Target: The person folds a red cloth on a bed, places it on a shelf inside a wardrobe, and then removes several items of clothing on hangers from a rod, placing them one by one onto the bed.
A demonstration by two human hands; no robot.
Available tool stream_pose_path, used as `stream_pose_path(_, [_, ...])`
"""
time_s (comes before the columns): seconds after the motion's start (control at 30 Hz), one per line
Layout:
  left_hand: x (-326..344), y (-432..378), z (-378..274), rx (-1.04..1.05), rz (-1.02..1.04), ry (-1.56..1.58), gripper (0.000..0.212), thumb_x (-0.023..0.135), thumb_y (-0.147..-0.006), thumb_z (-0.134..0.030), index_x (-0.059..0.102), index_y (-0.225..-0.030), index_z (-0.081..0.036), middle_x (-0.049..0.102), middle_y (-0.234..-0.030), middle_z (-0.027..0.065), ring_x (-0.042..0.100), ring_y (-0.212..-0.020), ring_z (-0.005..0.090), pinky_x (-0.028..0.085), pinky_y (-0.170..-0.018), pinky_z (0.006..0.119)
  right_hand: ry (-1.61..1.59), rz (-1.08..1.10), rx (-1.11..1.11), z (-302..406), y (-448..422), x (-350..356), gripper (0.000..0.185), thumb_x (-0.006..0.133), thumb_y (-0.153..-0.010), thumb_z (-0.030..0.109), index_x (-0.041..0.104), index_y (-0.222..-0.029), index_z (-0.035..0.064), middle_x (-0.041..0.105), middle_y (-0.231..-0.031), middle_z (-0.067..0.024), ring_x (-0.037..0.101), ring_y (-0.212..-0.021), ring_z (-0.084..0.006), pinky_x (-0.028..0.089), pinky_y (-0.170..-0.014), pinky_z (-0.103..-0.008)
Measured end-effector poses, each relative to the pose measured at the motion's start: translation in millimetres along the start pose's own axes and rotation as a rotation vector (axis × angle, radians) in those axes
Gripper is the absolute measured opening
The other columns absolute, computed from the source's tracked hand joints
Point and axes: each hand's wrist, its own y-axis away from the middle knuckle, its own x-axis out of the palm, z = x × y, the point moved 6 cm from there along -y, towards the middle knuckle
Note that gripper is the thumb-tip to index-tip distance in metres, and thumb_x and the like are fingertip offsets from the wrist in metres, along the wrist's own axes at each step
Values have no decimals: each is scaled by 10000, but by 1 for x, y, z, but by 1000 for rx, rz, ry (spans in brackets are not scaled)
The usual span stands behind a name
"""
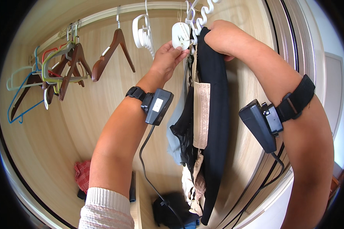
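My left hand (pixel 167 58) pinches the lower edge of a white rounded tag (pixel 180 35) that hangs on thin strings below the closet rod. My right hand (pixel 218 37) is at the top of a long black garment (pixel 213 114), beside a wavy white hanger (pixel 202 21); its fingers are mostly hidden behind the wrist and cloth. Left of the black garment hang a beige hook-and-eye strip (pixel 202 114), a sheer black garment (pixel 186 123) and a pale grey-blue cloth (pixel 175 134). Beige and pink lacy pieces (pixel 199 186) dangle lower down.
A closet rod (pixel 103 16) carries a brown wooden hanger (pixel 113 54), a white plastic hanger (pixel 143 34) and, at left, a cluster of wooden and coloured hangers (pixel 71 68). Below lie a red checked cloth (pixel 82 174) and dark folded clothes (pixel 172 207). A wooden divider (pixel 137 197) stands between them.
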Motion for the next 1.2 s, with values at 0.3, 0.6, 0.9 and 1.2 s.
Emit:
stream_pose_path(0.3, [1,9,-13,-85,-13,-215,426,560,-927,-136,427,-1316,-23,568,-1177,93,581,-1027,164,474,-924,263,-455,156,123,-9,7,5,393,515,-909,288,554,-1169,-4,625,-1104,-153,620,-966,-290,511,-766,-421])
stream_pose_path(0.6, [7,-1,-48,185,-248,-696,772,617,-861,-437,284,-1436,-43,449,-1342,183,448,-1225,285,354,-1020,366,-490,127,343,-36,-20,10,530,498,-923,277,392,-1364,4,385,-1427,-212,392,-1292,-304,336,-1008,-459])
stream_pose_path(0.9, [81,-14,-66,294,-136,-819,820,699,-797,-407,304,-1423,-54,430,-1343,230,476,-1202,335,410,-982,400,-710,-57,202,-32,-5,6,442,516,-904,279,480,-1221,-26,496,-1166,-204,483,-1037,-304,389,-809,-442])
stream_pose_path(1.2, [104,17,-93,574,-174,-1270,509,462,-932,-275,313,-1418,-290,451,-1345,158,531,-1123,384,433,-931,452,-655,-237,259,-36,-10,-9,250,530,-800,88,631,-959,-76,653,-921,-243,660,-898,-348,512,-674,-437])
